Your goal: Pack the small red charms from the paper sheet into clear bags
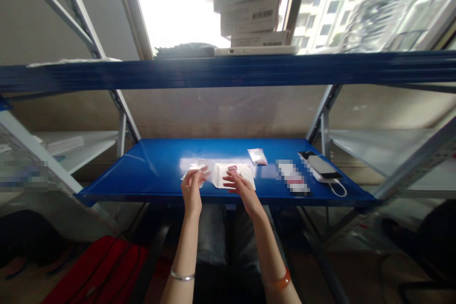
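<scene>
My left hand [192,190] is raised over the near part of the blue table, thumb and fingers drawn together on what looks like a small clear plastic bag [209,175]; its outline is blurred. Just behind this hand lie white, see-through bags [195,166]. A white cloth or paper sheet [221,178] is spread in front of me, with a small heap of dark red beads or similar bits [232,169] on it. My right hand [244,190] hovers at the sheet's right side, fingers stretched out beside the heap, and nothing shows in them.
On the blue table [160,152], a filled clear packet [257,156] lies behind the sheet. To the right are a blurred-out item [292,178] and phones with a white cable [338,189]. A blue shelf beam [178,73] crosses above, bearing stacked boxes [249,9].
</scene>
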The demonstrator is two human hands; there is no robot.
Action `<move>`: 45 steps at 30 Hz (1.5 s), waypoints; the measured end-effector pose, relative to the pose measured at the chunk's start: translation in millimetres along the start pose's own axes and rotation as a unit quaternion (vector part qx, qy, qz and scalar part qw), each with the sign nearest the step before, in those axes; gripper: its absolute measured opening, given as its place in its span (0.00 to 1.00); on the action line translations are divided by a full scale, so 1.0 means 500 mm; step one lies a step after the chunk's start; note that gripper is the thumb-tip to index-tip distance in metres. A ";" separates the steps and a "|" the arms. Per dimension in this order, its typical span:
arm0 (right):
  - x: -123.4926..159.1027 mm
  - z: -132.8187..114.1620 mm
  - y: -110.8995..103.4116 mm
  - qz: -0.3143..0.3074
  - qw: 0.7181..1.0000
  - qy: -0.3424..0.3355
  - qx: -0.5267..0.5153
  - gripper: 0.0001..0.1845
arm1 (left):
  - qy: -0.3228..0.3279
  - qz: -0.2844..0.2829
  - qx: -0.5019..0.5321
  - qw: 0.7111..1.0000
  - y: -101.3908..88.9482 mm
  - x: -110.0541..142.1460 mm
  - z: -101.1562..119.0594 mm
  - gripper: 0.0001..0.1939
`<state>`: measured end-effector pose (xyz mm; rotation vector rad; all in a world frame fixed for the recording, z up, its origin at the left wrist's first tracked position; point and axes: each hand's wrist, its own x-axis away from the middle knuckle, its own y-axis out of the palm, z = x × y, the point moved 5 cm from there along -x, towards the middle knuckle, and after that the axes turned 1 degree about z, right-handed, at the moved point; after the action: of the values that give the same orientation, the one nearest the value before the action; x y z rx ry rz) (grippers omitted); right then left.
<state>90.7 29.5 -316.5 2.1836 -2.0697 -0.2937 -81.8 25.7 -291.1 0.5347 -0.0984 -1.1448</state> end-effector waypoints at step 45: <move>0.045 -0.074 0.008 -0.063 0.997 -0.053 0.002 0.14 | 0.133 -0.291 -0.270 0.908 0.116 0.102 0.074 0.15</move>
<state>95.9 4.8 -280.9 2.3542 -1.9878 -0.4279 -23.9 -15.0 -242.4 0.2120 0.6419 -1.5882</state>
